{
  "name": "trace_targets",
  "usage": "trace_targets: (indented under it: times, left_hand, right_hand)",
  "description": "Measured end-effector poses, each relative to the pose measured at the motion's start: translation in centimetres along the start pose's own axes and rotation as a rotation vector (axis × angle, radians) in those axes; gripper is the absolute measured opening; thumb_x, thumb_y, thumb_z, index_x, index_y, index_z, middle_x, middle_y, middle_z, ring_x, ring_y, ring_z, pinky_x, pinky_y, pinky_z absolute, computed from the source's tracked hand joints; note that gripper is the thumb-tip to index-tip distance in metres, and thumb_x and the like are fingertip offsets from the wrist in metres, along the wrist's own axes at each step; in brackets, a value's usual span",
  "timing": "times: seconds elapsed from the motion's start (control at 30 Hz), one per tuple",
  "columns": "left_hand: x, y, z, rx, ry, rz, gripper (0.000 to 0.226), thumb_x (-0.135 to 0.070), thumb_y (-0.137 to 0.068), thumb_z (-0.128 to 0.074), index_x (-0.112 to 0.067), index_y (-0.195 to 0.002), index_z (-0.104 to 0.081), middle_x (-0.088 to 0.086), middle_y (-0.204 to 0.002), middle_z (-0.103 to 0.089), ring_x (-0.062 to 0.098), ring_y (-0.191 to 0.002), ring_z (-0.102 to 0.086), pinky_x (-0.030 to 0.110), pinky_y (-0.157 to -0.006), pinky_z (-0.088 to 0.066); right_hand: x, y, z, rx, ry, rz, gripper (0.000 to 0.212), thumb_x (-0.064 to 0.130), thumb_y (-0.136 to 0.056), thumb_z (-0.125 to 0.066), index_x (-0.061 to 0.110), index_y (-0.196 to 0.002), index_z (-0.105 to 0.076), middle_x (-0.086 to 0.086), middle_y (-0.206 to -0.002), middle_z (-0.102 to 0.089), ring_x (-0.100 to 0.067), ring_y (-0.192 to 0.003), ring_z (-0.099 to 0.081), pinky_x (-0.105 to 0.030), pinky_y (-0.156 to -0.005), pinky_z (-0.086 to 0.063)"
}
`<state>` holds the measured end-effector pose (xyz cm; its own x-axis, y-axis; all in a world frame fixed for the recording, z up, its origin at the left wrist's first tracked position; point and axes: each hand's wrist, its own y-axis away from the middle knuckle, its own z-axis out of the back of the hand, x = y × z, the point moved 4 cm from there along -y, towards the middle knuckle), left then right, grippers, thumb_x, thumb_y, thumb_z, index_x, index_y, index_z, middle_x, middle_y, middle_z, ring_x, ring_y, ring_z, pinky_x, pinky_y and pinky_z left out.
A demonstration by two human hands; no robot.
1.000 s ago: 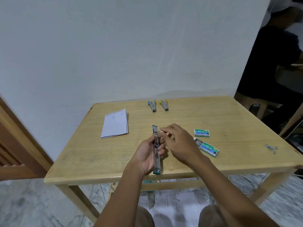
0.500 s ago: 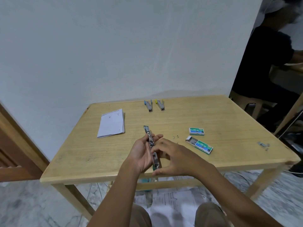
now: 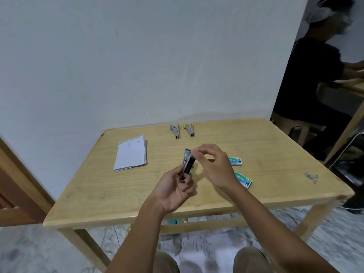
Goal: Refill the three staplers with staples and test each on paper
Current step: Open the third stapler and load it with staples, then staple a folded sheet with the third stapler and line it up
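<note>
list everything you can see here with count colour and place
table: 1, light wood, by the wall
green stapler: 1, dark green, held over the table's middle
blue stapler: 1, blue, table's far edge
yellow stapler: 1, yellow, beside the blue one
paper stack: 1, white, table's left part
staple boxes: 2, green, right of the hands
loose staples: few, grey, table's right edge
floor papers: several, white, under the table
other person: 1, dark top, far right
left hand: 1, grips the green stapler
right hand: 1, pinches its top end
</note>
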<state>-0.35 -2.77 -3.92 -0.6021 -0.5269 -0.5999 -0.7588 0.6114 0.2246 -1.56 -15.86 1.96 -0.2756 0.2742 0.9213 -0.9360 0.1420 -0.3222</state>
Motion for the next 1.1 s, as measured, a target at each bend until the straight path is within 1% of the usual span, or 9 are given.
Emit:
trace_targets:
  times: [0.07, 0.17, 0.27, 0.37, 0.5, 0.7, 0.8, 1.0, 1.1]
  left_hand:
    - [0.0, 0.2, -0.1, 0.02, -0.053, 0.001, 0.029, -0.027, -0.1, -0.046, -0.006, -0.097, -0.066, 0.003, -0.054, -0.04, 0.013, -0.044, -0.031, 0.025, -0.05, -0.028]
    - [0.0, 0.3, 0.0, 0.038, -0.059, 0.007, 0.028, -0.029, -0.099, -0.046, -0.008, -0.101, -0.065, 0.002, -0.052, -0.037, 0.013, -0.047, -0.024, 0.026, -0.052, -0.027]
    - [0.0, 0.4, -0.3, 0.07, -0.042, 0.013, 0.026, -0.029, -0.098, -0.046, -0.012, -0.099, -0.065, 0.001, -0.052, -0.037, 0.013, -0.052, -0.018, 0.025, -0.053, -0.026]
    - [0.0, 0.4, -0.3, 0.08, -0.027, 0.017, 0.028, -0.029, -0.097, -0.046, -0.01, -0.101, -0.067, 0.002, -0.053, -0.037, 0.013, -0.05, -0.021, 0.025, -0.053, -0.027]
    - [0.0, 0.4, -0.4, 0.086, -0.04, 0.016, 0.031, -0.029, -0.097, -0.047, -0.007, -0.105, -0.067, 0.002, -0.053, -0.036, 0.012, -0.048, -0.028, 0.026, -0.053, -0.029]
    - [0.0, 0.4, -0.4, 0.084, -0.052, 0.017, 0.032, -0.029, -0.096, -0.048, -0.007, -0.103, -0.068, 0.003, -0.052, -0.036, 0.013, -0.047, -0.029, 0.026, -0.052, -0.029]
    - [0.0, 0.4, -0.4, 0.092, -0.058, 0.024, 0.033, -0.03, -0.098, -0.045, -0.007, -0.104, -0.067, 0.003, -0.052, -0.038, 0.014, -0.047, -0.031, 0.027, -0.053, -0.028]
    - [0.0, 0.5, -0.6, 0.059, -0.026, 0.017, 0.035, -0.034, -0.099, -0.044, -0.006, -0.104, -0.064, 0.012, -0.07, -0.049, 0.02, -0.059, -0.042, 0.03, -0.058, -0.036]
    - [-0.6, 0.5, 0.0, -0.149, -0.118, -0.036, 0.035, -0.034, -0.101, -0.044, -0.003, -0.107, -0.059, 0.012, -0.071, -0.053, 0.02, -0.057, -0.049, 0.03, -0.056, -0.043]
  right_hand:
    - [-0.8, -0.6, -0.2, -0.024, -0.024, -0.145, 0.029, 0.058, -0.08, -0.068, 0.035, -0.099, -0.07, 0.011, -0.113, -0.064, -0.003, -0.105, -0.059, -0.029, -0.09, -0.048]
    - [-1.7, -0.6, -1.2, 0.095, -0.141, -0.344, 0.06, 0.073, -0.075, -0.062, 0.03, -0.115, -0.066, 0.006, -0.116, -0.067, -0.011, -0.11, -0.062, -0.04, -0.1, -0.049]
    - [-1.8, -0.2, -2.0, 0.18, -0.288, -0.441, 0.054, 0.066, -0.082, -0.062, 0.016, -0.101, -0.074, -0.003, -0.099, -0.075, -0.021, -0.104, -0.068, -0.043, -0.1, -0.05]
    - [-1.8, -0.3, -2.1, 0.149, -0.379, -0.456, 0.049, 0.057, -0.083, -0.066, 0.011, -0.096, -0.075, -0.006, -0.089, -0.072, -0.021, -0.094, -0.069, -0.045, -0.102, -0.05]
    - [-1.9, -0.1, -2.3, 0.132, -0.422, -0.46, 0.041, 0.053, -0.085, -0.067, 0.013, -0.091, -0.074, -0.005, -0.085, -0.069, -0.016, -0.086, -0.064, -0.045, -0.103, -0.049]
    - [-1.7, 0.2, -2.6, 0.108, -0.414, -0.45, 0.05, 0.056, -0.083, -0.067, 0.01, -0.103, -0.07, -0.005, -0.086, -0.063, -0.015, -0.085, -0.061, -0.041, -0.103, -0.049]
    - [-1.5, 0.3, -2.7, 0.077, -0.399, -0.439, 0.045, 0.054, -0.084, -0.067, 0.012, -0.099, -0.07, -0.004, -0.084, -0.065, -0.015, -0.086, -0.063, -0.039, -0.101, -0.05]
    - [-0.3, 0.2, -2.8, 0.0, -0.308, -0.361, 0.04, 0.053, -0.084, -0.067, 0.014, -0.096, -0.069, 0.0, -0.078, -0.071, -0.012, -0.078, -0.068, -0.029, -0.084, -0.054]
    - [0.8, -0.5, -2.1, -0.071, -0.241, -0.241, 0.036, 0.047, -0.087, -0.067, 0.014, -0.101, -0.068, 0.001, -0.08, -0.072, -0.009, -0.074, -0.07, -0.022, -0.07, -0.054]
